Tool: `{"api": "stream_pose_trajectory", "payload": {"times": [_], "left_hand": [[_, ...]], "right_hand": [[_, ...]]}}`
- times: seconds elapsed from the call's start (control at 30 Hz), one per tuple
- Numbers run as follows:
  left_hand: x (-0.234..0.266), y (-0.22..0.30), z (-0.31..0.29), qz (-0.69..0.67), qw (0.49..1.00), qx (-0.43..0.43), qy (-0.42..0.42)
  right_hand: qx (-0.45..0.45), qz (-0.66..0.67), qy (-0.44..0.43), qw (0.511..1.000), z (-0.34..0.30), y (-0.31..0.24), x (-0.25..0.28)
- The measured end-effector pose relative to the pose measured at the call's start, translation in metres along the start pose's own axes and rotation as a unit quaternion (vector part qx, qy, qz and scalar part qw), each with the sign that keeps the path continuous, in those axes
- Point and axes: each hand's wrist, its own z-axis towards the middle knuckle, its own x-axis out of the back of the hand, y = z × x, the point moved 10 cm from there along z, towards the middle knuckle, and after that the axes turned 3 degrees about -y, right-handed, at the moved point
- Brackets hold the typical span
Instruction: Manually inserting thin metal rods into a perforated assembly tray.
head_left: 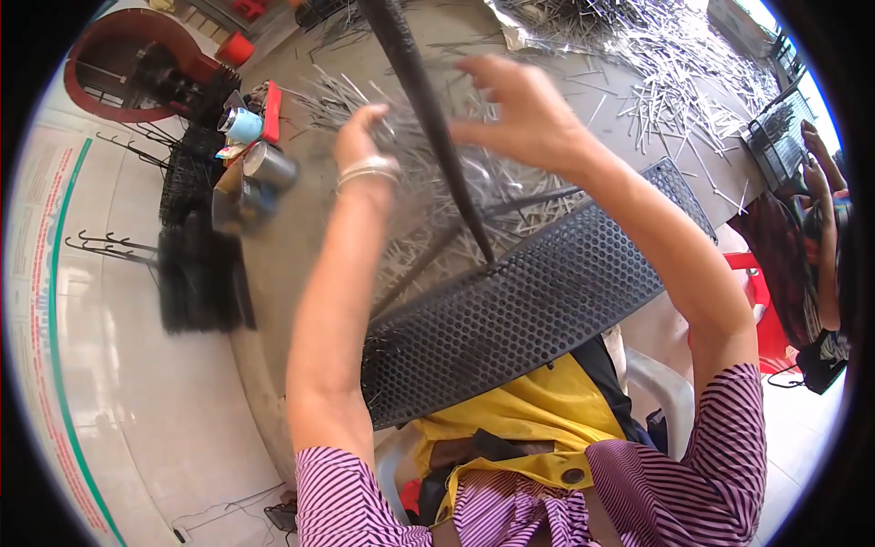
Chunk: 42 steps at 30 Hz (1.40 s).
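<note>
Over a loose heap of thin silvery metal sticks point(433, 251) on the table, my left hand point(360, 141) is raised, with a pale bangle point(369, 170) at its wrist. Its thumb points up; motion and its angle hide the other fingers, so what it may hold cannot be made out. To the right, my right hand point(524, 109) is lifted, blurred, its thumb and fingers spread apart with nothing visible between them. A dark bar point(424, 96) slants down between both hands to a black perforated panel point(519, 287) that lies in front of me, below my forearms.
More sticks point(679, 87) cover the far right of the table point(287, 219). Along its left edge stand a metal can point(270, 166), a light-blue container point(243, 125) and a red item point(272, 109). Black pieces hang on wall hooks point(109, 246). Another person's hand point(814, 169) shows at the right, near a black basket point(779, 128).
</note>
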Motion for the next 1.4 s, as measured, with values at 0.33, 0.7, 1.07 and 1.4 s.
{"api": "stream_pose_trajectory", "payload": {"times": [0.33, 0.7, 1.07, 1.4], "left_hand": [[0.001, -0.014, -0.031, -0.058, 0.993, 0.039, 0.093], [0.033, -0.001, 0.0, -0.137, 0.989, -0.005, 0.053], [0.008, -0.01, -0.029, -0.002, 0.999, -0.005, 0.033], [-0.028, -0.042, -0.045, -0.056, 0.992, 0.105, -0.052]], "right_hand": [[-0.059, 0.016, -0.276, 0.959, -0.017, 0.028, -0.089], [-0.109, -0.008, -0.31, 0.944, -0.045, 0.065, -0.049], [-0.407, 0.309, -0.136, 0.849, -0.028, 0.082, -0.066], [-0.108, 0.002, -0.316, 0.943, 0.017, 0.057, -0.131]]}}
